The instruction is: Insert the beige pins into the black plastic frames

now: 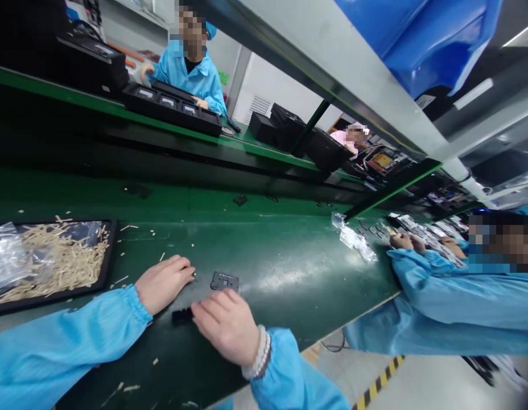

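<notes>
My left hand [165, 283] rests low over the green bench with its fingers bent together. A tiny dark bit shows at its fingertips, too small to name. Beside it, my right hand [230, 327], with a beaded bracelet at the wrist, has its fingers closed over a small black block-like piece [181, 316]. Part of that piece is hidden under the fingers. Just beyond the right hand lies a flat black plastic plate [224, 281] with cutouts, touching or nearly touching its knuckles.
At the left a black tray [112, 245] holds many tan strips and clear plastic bags [10, 256]. Loose strips litter the green bench [281, 245]. Clear plastic film [353, 239] lies farther right, near a co-worker's sleeve [438, 296]. Another person [196, 74] stands behind black boxes [172, 108].
</notes>
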Motion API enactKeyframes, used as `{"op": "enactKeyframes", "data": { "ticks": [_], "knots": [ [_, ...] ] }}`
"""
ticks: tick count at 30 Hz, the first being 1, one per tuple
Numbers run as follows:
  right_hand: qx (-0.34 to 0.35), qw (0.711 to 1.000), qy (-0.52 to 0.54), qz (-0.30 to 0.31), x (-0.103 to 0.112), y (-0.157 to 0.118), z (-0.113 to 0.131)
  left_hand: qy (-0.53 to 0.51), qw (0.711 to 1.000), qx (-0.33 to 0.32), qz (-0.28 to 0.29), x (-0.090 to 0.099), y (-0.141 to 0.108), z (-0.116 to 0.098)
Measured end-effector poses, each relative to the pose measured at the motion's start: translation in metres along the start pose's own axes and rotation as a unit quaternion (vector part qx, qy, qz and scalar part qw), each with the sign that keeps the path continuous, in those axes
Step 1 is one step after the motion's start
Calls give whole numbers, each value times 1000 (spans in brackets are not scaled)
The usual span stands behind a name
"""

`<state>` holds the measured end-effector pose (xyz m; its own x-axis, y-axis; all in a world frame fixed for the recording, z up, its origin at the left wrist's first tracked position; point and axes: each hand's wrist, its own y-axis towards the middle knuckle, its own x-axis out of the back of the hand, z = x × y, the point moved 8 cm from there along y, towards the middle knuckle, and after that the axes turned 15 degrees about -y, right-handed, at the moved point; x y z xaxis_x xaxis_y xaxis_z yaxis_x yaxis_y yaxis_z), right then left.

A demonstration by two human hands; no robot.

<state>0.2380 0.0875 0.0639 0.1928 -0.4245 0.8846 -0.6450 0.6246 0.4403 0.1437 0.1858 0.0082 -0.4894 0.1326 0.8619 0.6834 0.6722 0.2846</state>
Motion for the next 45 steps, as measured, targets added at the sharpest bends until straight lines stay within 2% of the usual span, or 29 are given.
{"op": "enactKeyframes", "data": {
  "ticks": [3, 6, 11, 14, 18, 21, 23, 25, 28, 29, 31, 33, 35, 37, 40, 43, 45],
  "knots": [
    [-33, 998, 50, 16, -16, -22, 22, 21, 1000, 1, 15, -13, 3, -5],
    [-84, 992, 94, 0, -21, -27, 27, 40, 998, -9, 41, -19, 2, -6],
    [-232, 951, 194, -71, -17, -21, 1, 48, 996, -35, 72, -21, 3, -12],
    [-293, 927, 211, -100, -17, -17, -15, 21, 996, -50, 76, -22, 9, -18],
    [-340, 911, 212, -101, -21, -19, -30, -55, 996, -44, 49, -13, 20, -21],
    [-375, 891, 233, -103, -24, -26, -37, -142, 990, -7, -3, 8, 18, -18],
    [-408, 864, 278, -98, -30, -30, -38, -211, 975, 40, -53, 25, 7, -14],
    [-431, 821, 368, -74, -41, -29, -31, -287, 948, 97, -97, 37, -12, -11],
    [-425, 754, 500, -39, -52, -13, -8, -398, 890, 182, -129, 37, -46, -13],
    [-416, 746, 518, -41, -50, -7, -2, -429, 869, 207, -134, 34, -57, -14],
    [-394, 759, 514, -63, -40, 6, 6, -480, 830, 250, -137, 29, -76, -16],
    [-356, 794, 486, -82, -26, 17, 9, -514, 800, 277, -135, 27, -89, -17],
    [-291, 836, 461, -71, -15, 28, 14, -533, 784, 294, -120, 30, -98, -17],
    [-220, 870, 440, -36, -8, 36, 20, -534, 785, 301, -88, 36, -103, -17],
    [-158, 904, 396, 19, -6, 39, 26, -512, 808, 289, -45, 47, -104, -19],
    [-148, 928, 341, 23, -3, 39, 30, -494, 822, 283, -24, 52, -102, -23],
    [-172, 937, 304, -10, 0, 39, 31, -506, 809, 296, -47, 53, -102, -24]
  ]
}}
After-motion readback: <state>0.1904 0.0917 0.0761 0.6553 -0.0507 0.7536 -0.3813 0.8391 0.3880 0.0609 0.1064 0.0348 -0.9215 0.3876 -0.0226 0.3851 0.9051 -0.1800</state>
